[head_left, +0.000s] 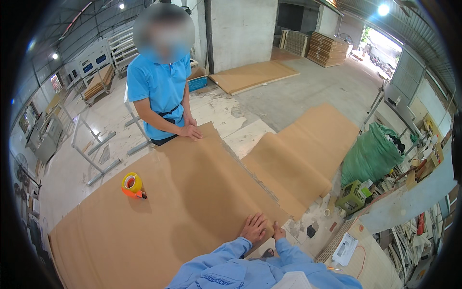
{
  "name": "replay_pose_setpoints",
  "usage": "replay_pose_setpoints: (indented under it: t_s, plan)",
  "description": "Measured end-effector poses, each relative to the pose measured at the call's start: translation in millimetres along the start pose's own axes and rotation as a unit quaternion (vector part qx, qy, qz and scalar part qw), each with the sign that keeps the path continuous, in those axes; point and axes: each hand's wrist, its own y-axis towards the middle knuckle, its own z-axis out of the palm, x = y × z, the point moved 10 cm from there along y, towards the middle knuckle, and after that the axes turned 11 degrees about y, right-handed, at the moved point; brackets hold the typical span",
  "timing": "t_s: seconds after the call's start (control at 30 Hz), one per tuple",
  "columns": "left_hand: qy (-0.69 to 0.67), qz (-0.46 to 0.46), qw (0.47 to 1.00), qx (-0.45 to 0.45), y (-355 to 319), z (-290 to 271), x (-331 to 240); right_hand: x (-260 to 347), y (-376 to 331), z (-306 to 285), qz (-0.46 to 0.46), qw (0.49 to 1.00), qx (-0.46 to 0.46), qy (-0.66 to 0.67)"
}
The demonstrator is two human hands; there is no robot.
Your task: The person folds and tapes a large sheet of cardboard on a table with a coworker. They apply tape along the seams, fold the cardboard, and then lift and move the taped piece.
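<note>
- Brown cardboard sheet (192, 202) lies wide and flat; left hand (254, 227) rests open, palm down, on its near right edge
- right hand (278, 231) grips that same edge just beside the left
- co-worker's hands (191, 131) press the far edge
- yellow tape dispenser (132, 185) sits toward the sheet's left side
- green sack (370, 154), stuffed full, stands well right, beside a green crate (351, 196)
- concrete floor (298, 91) lies open beyond the far edge

Workshop w/ stacked boards (328, 48) (concrete floor (313, 89))
</note>
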Motion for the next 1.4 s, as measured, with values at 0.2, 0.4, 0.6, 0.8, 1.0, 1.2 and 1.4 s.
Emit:
replay_pose_setpoints:
  t_s: [0.2, 0.4, 0.6, 0.8, 1.0, 1.2, 1.4]
  plan:
    - [-0.003, 0.001, 1.000, -0.021, -0.5, -5.9, -0.1, 2.8, -3.2, 0.6, 0.002, 1.000, 0.001, -0.004]
    - [-0.023, -0.007, 1.000, -0.007, 1.1, 1.2, 0.1, 1.2, -2.9, 1.8, 0.008, 1.000, 0.016, 0.015]
    - [0.004, 0.004, 1.000, -0.005, 1.3, 7.3, -1.2, 12.3, 1.8, 0.2, -0.054, 0.998, 0.009, 0.002]
    - [0.009, 0.011, 1.000, -0.019, 0.2, -1.2, -4.4, 5.3, -9.3, 1.3, 0.027, 0.999, -0.010, 0.027]
    - [0.023, 0.001, 1.000, 0.009, 4.4, 1.3, -5.2, 6.7, -10.3, 0.8, 0.018, 0.999, -0.011, 0.031]
    - [0.031, 0.003, 1.000, 0.004, 3.7, 4.9, -6.2, -1.6, -3.8, -2.1, 0.022, 0.999, -0.013, 0.019]
    - [0.027, -0.003, 0.999, 0.017, 5.5, 5.9, -6.5, -1.1, -5.1, -2.3, 0.025, 0.999, -0.022, 0.011]
